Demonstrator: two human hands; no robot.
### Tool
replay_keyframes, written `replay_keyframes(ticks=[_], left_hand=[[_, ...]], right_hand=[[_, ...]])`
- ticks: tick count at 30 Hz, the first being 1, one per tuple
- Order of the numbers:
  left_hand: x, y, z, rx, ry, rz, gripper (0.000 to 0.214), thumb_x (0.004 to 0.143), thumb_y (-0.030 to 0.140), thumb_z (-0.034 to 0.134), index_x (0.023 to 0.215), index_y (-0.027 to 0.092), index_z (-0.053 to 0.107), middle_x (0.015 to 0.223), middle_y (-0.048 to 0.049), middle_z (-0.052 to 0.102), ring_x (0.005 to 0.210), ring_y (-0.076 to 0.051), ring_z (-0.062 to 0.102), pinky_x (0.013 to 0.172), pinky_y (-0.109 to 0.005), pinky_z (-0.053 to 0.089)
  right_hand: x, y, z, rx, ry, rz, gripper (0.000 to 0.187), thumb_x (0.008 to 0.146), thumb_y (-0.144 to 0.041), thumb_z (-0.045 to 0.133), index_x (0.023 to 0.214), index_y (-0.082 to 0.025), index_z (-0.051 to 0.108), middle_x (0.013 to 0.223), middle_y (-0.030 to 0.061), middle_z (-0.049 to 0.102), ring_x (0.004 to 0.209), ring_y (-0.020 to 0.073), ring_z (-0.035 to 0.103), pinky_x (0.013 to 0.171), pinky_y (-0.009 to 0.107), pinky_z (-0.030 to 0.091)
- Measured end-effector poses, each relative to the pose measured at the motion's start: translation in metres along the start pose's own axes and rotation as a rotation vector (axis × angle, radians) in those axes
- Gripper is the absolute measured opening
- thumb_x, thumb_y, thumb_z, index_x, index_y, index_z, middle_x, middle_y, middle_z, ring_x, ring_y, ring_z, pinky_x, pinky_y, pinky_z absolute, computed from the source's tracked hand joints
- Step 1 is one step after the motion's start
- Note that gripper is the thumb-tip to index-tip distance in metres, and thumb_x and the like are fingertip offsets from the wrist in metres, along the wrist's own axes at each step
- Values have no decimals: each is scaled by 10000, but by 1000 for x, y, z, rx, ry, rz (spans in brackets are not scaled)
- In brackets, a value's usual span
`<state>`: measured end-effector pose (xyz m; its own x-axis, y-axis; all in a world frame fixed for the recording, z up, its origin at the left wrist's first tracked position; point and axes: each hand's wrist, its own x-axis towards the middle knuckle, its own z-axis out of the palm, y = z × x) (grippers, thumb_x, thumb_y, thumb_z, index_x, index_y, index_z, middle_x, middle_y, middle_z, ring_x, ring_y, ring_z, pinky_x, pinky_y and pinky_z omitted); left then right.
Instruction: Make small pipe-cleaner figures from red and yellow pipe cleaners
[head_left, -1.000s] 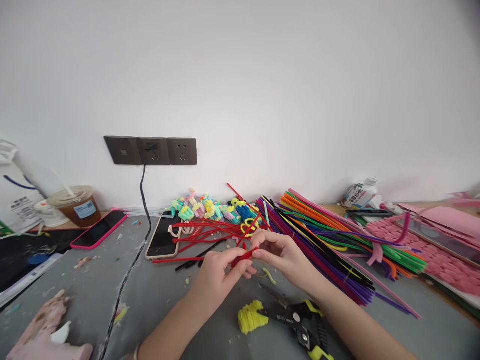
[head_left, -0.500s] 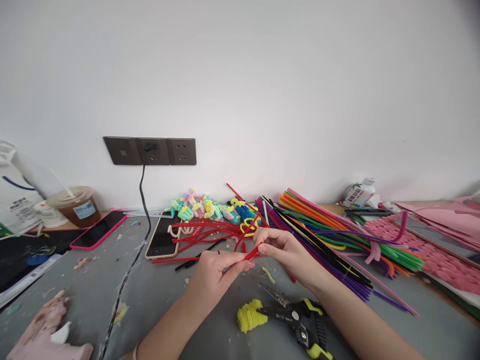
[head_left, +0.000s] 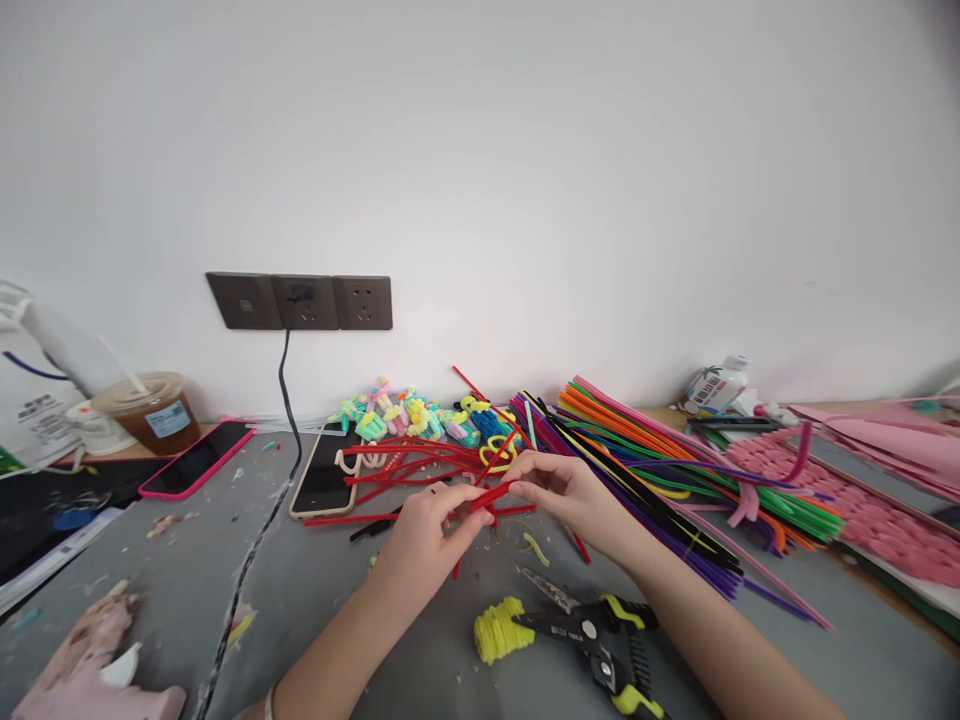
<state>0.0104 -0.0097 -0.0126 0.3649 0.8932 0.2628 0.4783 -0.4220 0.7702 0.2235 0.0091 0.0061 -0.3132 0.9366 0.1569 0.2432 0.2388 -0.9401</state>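
Between my two hands is a red pipe cleaner [head_left: 491, 495], bent into a short bundle. My left hand [head_left: 439, 530] pinches its left end, and my right hand [head_left: 562, 495] grips the right end between thumb and fingers. Loose red pipe cleaners [head_left: 412, 462] lie just behind them on the grey table. Nearer to me, a pair of wire-cutting pliers [head_left: 592, 640] with black and yellow handles rests with jaws apart. Against its jaw lies a coiled yellow pipe cleaner piece [head_left: 501, 632].
A thick bundle of coloured pipe cleaners [head_left: 660, 470] spreads to the right. Small pastel figures [head_left: 409, 415] stand by the wall. Left are a phone [head_left: 322, 470], a pink-edged phone [head_left: 199, 460], a drink cup [head_left: 154, 415] and a black cable [head_left: 247, 560]. A pink woven piece [head_left: 862, 500] lies far right.
Both hands have shifted slightly left. The red bundle has turned closer to level, and red ends now show below my left fingers.
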Motion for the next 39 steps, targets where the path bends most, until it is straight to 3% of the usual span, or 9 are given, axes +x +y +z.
replay_keyframes(ticks=[4, 8, 12, 15, 20, 24, 33, 36, 39], left_hand=[[0, 0, 3, 110, -68, 8, 181, 877, 185, 597, 991, 240, 728, 887, -11, 787, 957, -236, 637, 860, -358, 527], [-3, -2, 4, 181, -74, 60, 260, 882, 156, 572, 1088, 242, 705, 1037, -50, 750, 1066, -253, 595, 917, -403, 524], [-9, -6, 7, 244, -161, 125, 308, 935, 214, 520, 1174, 312, 687, 1322, -49, 622, 1316, -300, 440, 1067, -520, 426], [-11, -10, 11, 286, -192, 107, 287, 928, 267, 553, 1175, 308, 691, 1373, -39, 596, 1374, -337, 370, 1099, -581, 376], [-6, -9, 9, 284, -139, 65, 257, 919, 221, 539, 1098, 246, 721, 1247, -42, 692, 1303, -325, 461, 1081, -559, 405], [-1, -3, 3, 204, -56, 51, 278, 949, 244, 483, 947, 240, 760, 1102, -30, 758, 1219, -295, 528, 1051, -528, 428], [-3, -3, 4, 149, -120, 36, 359, 938, 292, 504, 642, 242, 701, 770, -17, 770, 1169, -290, 562, 1103, -559, 302], [-1, -3, 2, 204, -61, 15, 469, 965, 297, 425, 543, 218, 615, 725, -36, 740, 1072, -261, 614, 1096, -549, 296], [1, -3, -1, 270, 35, -25, 462, 974, 277, 370, 574, 204, 589, 711, -43, 714, 932, -236, 645, 1060, -535, 328]], right_hand=[[1, 0, -7, 102, 49, 71, 317, 806, -494, 706, 865, -184, 672, 784, 19, 662, 749, 174, 592, 713, 288, 440], [4, 2, -10, 117, 43, 117, 361, 796, -525, 704, 859, -178, 630, 745, 18, 654, 722, 170, 601, 685, 288, 440], [7, 9, -10, 92, 61, 91, 392, 774, -557, 700, 823, -184, 590, 733, 18, 629, 705, 175, 594, 689, 313, 457], [8, 13, -11, 50, 92, 66, 363, 776, -531, 693, 814, -190, 577, 707, 0, 588, 662, 158, 558, 652, 304, 444], [8, 14, -10, 29, 83, 39, 281, 775, -436, 696, 790, -186, 569, 707, -12, 563, 646, 141, 530, 630, 284, 426], [9, 13, -9, 60, 46, 57, 325, 746, -469, 725, 796, -188, 568, 732, 1, 594, 686, 160, 569, 656, 290, 428], [2, 6, -5, 37, -105, 117, 297, 807, -453, 705, 795, -179, 589, 749, 9, 631, 709, 162, 589, 663, 275, 436], [0, 4, -3, -19, -191, 134, 253, 819, -411, 698, 773, -182, 600, 683, -11, 601, 632, 138, 527, 601, 258, 392], [-2, 1, 0, -102, -228, 136, 244, 786, -382, 723, 710, -186, 599, 616, -40, 512, 566, 116, 422, 540, 248, 324]])
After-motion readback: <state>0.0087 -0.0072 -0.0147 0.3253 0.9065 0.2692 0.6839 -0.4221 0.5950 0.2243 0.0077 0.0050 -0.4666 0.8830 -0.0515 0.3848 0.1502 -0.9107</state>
